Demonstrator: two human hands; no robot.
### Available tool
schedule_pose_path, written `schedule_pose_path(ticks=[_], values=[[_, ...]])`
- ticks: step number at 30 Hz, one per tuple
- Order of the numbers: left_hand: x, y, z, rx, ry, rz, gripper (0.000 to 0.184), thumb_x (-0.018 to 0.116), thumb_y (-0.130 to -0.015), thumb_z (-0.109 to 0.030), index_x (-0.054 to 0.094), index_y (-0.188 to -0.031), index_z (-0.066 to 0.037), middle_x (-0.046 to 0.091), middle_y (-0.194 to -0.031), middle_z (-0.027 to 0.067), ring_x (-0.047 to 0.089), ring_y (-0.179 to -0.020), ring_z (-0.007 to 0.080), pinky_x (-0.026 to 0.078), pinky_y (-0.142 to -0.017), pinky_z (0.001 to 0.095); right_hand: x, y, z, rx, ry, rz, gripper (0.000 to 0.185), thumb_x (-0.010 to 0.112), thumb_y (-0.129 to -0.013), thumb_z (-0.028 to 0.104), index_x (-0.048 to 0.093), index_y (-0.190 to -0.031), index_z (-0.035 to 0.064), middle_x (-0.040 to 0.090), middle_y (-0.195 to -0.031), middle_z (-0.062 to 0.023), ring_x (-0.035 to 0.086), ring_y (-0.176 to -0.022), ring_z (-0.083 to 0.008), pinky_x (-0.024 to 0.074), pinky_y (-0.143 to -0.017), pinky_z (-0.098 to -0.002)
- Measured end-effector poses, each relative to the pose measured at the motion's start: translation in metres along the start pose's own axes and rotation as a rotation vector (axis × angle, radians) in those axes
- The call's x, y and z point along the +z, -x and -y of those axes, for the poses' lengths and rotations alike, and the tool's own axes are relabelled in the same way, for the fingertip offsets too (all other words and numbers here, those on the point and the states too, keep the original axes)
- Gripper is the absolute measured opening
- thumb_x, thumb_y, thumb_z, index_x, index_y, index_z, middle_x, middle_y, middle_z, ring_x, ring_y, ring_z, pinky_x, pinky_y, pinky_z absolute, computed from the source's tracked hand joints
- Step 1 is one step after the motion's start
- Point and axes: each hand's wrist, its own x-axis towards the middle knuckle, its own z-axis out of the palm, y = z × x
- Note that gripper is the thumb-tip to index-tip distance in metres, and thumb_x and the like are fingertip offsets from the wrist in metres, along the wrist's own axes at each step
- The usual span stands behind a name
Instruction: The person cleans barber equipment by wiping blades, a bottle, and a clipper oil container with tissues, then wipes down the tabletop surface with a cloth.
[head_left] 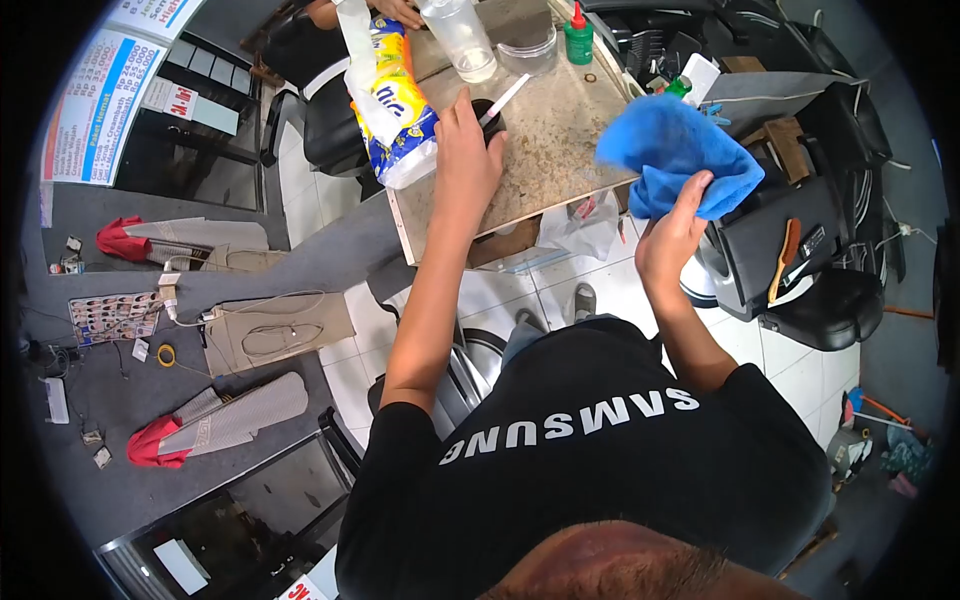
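My right hand (675, 235) grips a bunched blue cloth (690, 150), raised off the table's right edge. Its top part looks slightly blurred. On the wooden tabletop (545, 140), my left hand (468, 150) curves round a dark cup (484, 108), partly hidden by the fingers. A white stick or handle (508, 97) leans out of that cup. Just left of this hand lies a yellow and blue tissue pack (405, 125), with white tissue (357, 60) trailing along it. Behind are a clear plastic jug (460, 40) and a clear curved container (527, 50).
A green bottle (578, 42) with a red cap stands at the table's far side. Another person's hand (398, 12) shows beyond the tissue pack. A white plastic bag (582, 228) hangs below the near edge. An orange-backed brush (786, 258) lies on a black surface at right.
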Motion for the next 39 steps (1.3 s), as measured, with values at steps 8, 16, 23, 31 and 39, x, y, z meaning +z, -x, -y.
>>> schedule_pose_path(ticks=[8,16,23,31,39], values=[[-0.031,0.024,-0.024,0.083,0.201,-0.149,0.094,0.086,-0.079,-0.010,0.033,-0.156,0.002,0.053,-0.127,0.0239,0.057,-0.114,0.0392,0.048,-0.101,0.0455,0.030,-0.015,-0.032,-0.369,0.822,0.578,0.045,0.062,-0.102,0.024,0.058,-0.143,0.0056,0.060,-0.141,-0.0263,0.055,-0.133,-0.0459,0.0437,-0.112,-0.0493],[-0.080,0.070,-0.014,0.107,0.305,-0.239,0.099,0.091,-0.075,-0.011,0.034,-0.157,0.000,0.055,-0.125,0.0197,0.058,-0.115,0.0330,0.048,-0.100,0.0430,0.086,0.000,-0.075,-0.605,1.211,0.778,0.047,0.057,-0.104,0.037,0.059,-0.146,0.0155,0.052,-0.150,-0.0282,0.044,-0.143,-0.0482,0.0353,-0.120,-0.0518],[-0.102,0.085,0.003,0.093,0.283,-0.196,0.077,0.088,-0.079,-0.011,0.050,-0.145,-0.001,0.056,-0.124,0.0193,0.058,-0.116,0.0341,0.050,-0.098,0.0433,0.092,0.010,-0.056,-0.219,0.767,1.030,0.048,0.062,-0.103,0.034,0.061,-0.136,-0.0009,0.070,-0.117,-0.0199,0.068,-0.100,-0.0363,0.0531,-0.086,-0.0467],[-0.114,0.118,0.028,-0.009,0.250,-0.175,0.071,0.085,-0.082,-0.010,0.050,-0.144,-0.001,0.055,-0.126,0.0183,0.058,-0.119,0.0327,0.049,-0.099,0.0425,0.029,-0.018,-0.012,-0.093,0.515,0.139,0.052,0.059,-0.108,0.040,0.051,-0.144,0.0029,0.065,-0.119,-0.0059,0.061,-0.098,-0.0130,0.0522,-0.079,-0.0330],[-0.127,0.117,0.028,0.002,0.245,-0.201,0.072,0.085,-0.084,-0.011,0.050,-0.146,-0.001,0.056,-0.127,0.0165,0.060,-0.115,0.0289,0.049,-0.100,0.0408,0.081,0.068,-0.061,-0.657,1.280,0.795,0.051,0.073,-0.091,0.029,0.063,-0.137,0.0079,0.050,-0.154,-0.0237,0.044,-0.146,-0.0418,0.0311,-0.124,-0.0482]])
